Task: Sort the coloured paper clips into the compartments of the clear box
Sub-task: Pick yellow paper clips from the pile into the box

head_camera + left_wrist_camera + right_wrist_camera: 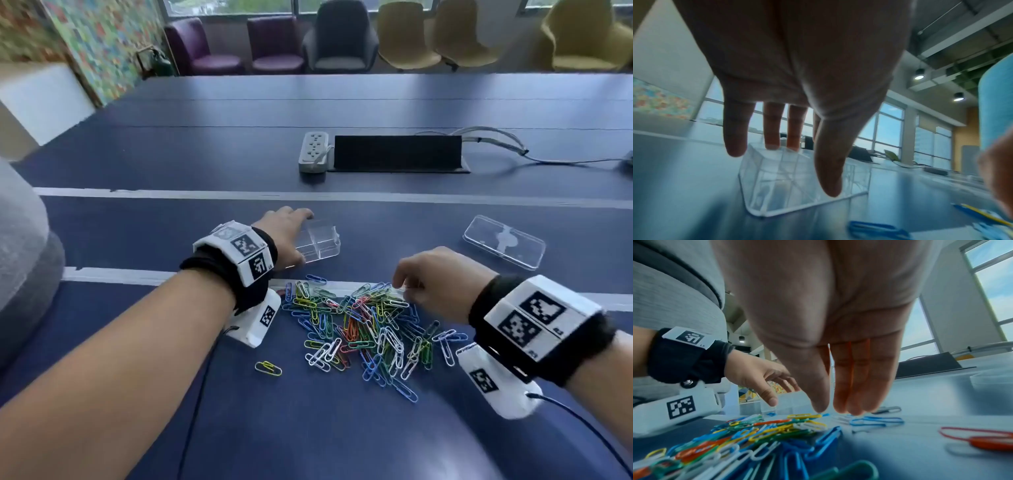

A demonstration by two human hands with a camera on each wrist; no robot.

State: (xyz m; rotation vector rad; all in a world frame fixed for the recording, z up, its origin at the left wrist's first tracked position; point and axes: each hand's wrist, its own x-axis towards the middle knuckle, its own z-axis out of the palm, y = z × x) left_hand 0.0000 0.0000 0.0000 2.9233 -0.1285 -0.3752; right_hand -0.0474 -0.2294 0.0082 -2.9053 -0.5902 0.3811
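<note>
A heap of coloured paper clips (363, 329) (756, 434) lies on the blue table in front of me. Just beyond it stands the clear box (322, 245) (764, 186), lidless, its compartments looking empty. My left hand (294, 236) (797, 168) straddles the box's left end with straight fingers, the thumb on the near side and the fingertips at the far wall. My right hand (404, 287) (830, 410) hovers over the heap's far right edge. Its fingers point down, with a small gap to the thumb and no clip between them.
The box's clear lid (503, 241) lies to the right. A white power strip (313, 152), a black cable flap (397, 152) and cables sit farther back. One yellow clip (268, 368) lies apart at the heap's near left. White tape lines cross the table.
</note>
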